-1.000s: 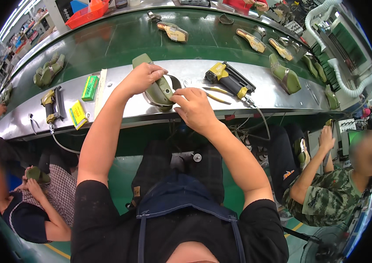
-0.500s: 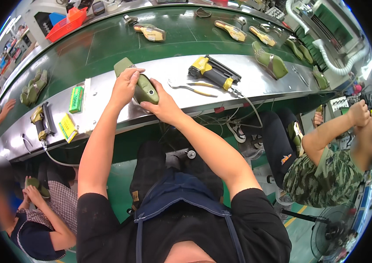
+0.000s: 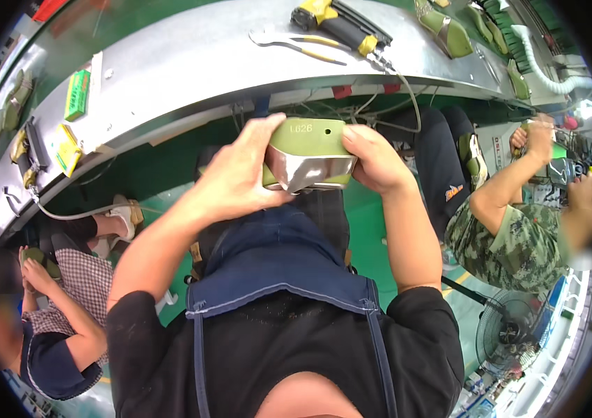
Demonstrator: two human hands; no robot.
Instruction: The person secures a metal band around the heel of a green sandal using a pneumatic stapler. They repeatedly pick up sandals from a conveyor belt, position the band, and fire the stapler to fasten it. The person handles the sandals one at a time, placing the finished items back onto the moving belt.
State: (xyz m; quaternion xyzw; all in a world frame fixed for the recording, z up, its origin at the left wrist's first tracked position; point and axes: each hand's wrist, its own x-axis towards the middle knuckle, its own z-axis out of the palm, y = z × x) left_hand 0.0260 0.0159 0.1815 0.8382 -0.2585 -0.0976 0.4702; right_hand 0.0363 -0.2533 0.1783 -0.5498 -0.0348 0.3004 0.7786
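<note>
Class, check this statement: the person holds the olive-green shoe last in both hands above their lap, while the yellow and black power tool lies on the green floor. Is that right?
Not quite. The head view shows the yellow and black power tool lying on the metal workbench, not the floor. The rest stands: left hand and right hand both hold the olive-green shoe last above the lap.

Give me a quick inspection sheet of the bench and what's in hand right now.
Surface: curved metal bench, above the hands.
Job's things: green shoe last with silvery material over it, held off the bench over the lap.
Clutter: yellow and black power tool, pliers, green box, yellow box, more green lasts further along.
Grip: left hand and right hand each clasp one side of the last.
Cables: grey cable runs off the power tool; loose wires hang under the bench edge.
Surroundings: seated co-workers on both sides; floor fan at lower right.
</note>
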